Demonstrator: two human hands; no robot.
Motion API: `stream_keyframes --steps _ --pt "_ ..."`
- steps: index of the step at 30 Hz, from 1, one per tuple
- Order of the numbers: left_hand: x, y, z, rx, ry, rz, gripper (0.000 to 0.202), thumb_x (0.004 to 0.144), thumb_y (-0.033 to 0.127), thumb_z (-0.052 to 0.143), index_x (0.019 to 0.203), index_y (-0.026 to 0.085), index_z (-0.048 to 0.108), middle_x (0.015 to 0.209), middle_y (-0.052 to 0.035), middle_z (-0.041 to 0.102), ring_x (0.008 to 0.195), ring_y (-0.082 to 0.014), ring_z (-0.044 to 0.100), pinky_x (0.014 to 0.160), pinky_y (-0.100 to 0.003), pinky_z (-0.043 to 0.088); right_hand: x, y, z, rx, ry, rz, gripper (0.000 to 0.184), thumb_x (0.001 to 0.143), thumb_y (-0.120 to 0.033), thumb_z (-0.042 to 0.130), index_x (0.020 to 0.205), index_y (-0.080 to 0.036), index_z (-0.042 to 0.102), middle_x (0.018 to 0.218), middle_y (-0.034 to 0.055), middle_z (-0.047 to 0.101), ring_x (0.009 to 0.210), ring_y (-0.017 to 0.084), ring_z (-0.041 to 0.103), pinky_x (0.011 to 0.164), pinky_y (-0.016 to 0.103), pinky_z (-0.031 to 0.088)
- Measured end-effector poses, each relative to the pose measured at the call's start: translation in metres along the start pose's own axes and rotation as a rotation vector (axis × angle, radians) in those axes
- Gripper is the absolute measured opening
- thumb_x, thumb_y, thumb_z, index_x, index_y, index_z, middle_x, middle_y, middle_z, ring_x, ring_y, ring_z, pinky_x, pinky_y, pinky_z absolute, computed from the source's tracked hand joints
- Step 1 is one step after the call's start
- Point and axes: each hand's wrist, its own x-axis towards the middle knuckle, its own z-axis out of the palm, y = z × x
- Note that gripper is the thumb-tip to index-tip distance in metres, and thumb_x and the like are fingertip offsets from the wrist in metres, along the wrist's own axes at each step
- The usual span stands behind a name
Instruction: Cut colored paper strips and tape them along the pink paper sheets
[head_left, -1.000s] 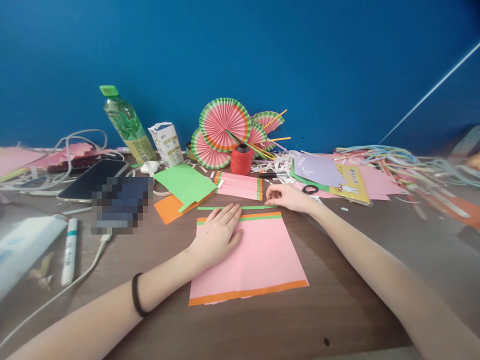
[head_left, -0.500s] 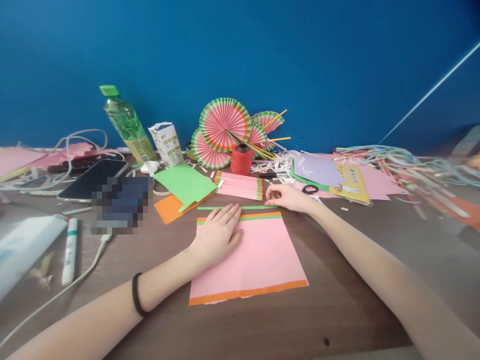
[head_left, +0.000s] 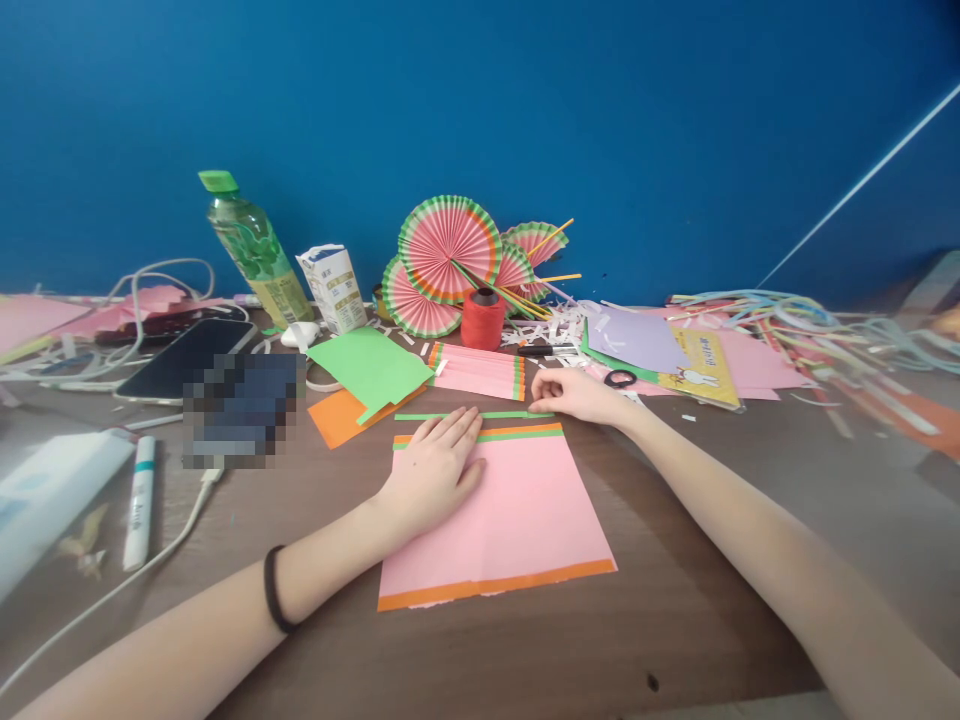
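A pink sheet of paper (head_left: 525, 515) lies on the table, with orange and green bands along its far edge and an orange band along its near edge. Flat on its upper left part rests my left hand (head_left: 431, 475), fingers stretched out, their tips reaching a narrow green paper strip (head_left: 502, 415) just beyond the sheet. That strip lies roughly parallel to the far edge, a small gap apart. My right hand (head_left: 574, 394) is closed, thumb and forefinger pinching the strip's right end.
Behind the hands are a pleated pink paper (head_left: 480, 372), a red thread spool (head_left: 482, 322) and pleated paper fans (head_left: 450, 245). Green paper (head_left: 375, 365) overlaps orange paper (head_left: 334, 415) at left, near a bottle (head_left: 259, 250), carton (head_left: 334, 290) and marker (head_left: 140, 505). Scissors (head_left: 621, 379) lie right.
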Motion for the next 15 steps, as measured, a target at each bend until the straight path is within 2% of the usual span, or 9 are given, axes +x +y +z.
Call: stream_keyframes --steps 15 --pt "0.0002 -0.0004 0.0012 0.010 -0.002 0.002 0.049 0.087 0.030 0.032 0.132 0.010 0.039 0.139 -0.0084 0.036 0.128 -0.0196 0.034 0.105 -0.038 0.028 0.0010 0.0023 0.0002 -0.015 0.015 0.000 0.022 0.070 -0.039 0.059 0.069 -0.018 0.053 0.062 -0.0028 0.049 0.057 0.011 0.043 0.054 0.023 0.032"
